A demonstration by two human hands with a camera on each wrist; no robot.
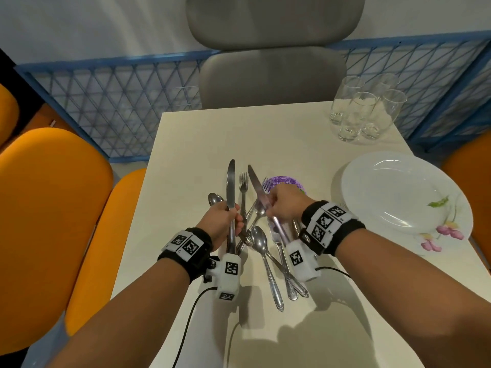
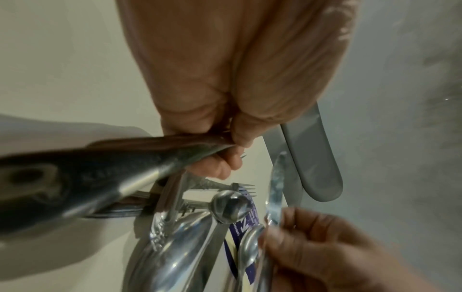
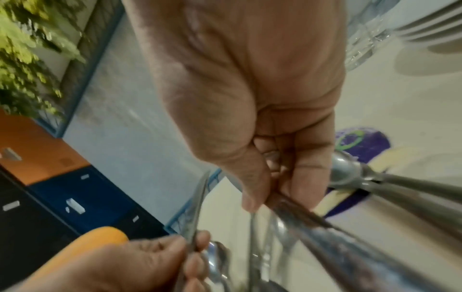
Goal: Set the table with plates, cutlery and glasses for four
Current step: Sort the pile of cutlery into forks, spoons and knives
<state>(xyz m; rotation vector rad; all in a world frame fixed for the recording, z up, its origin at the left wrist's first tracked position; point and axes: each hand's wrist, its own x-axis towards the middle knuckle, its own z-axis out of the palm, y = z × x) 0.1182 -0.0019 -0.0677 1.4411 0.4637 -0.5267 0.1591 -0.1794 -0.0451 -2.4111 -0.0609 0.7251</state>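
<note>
My left hand [image 1: 225, 219] grips a table knife [image 1: 230, 181], its blade pointing away over the table [image 1: 186, 144]. My right hand [image 1: 281, 203] grips a second knife [image 1: 255, 185] with the blade slanting up and left. Between and below the hands lies a loose pile of cutlery [image 1: 265, 251]: spoons, forks, another knife. In the left wrist view my left hand [image 2: 225, 138] pinches the knife's handle [image 2: 125, 170] above the pile. In the right wrist view my right hand [image 3: 270, 187] closes on its knife's handle [image 3: 337, 243]. White flowered plates [image 1: 403, 192] are stacked at right; several clear glasses [image 1: 364, 110] stand at the far right corner.
A purple round sticker [image 1: 288, 181] lies on the table beyond my right hand. A grey chair [image 1: 271, 75] stands at the far end, orange chairs [image 1: 50, 208] at left and right. A blue mesh fence [image 1: 119, 102] runs behind the table.
</note>
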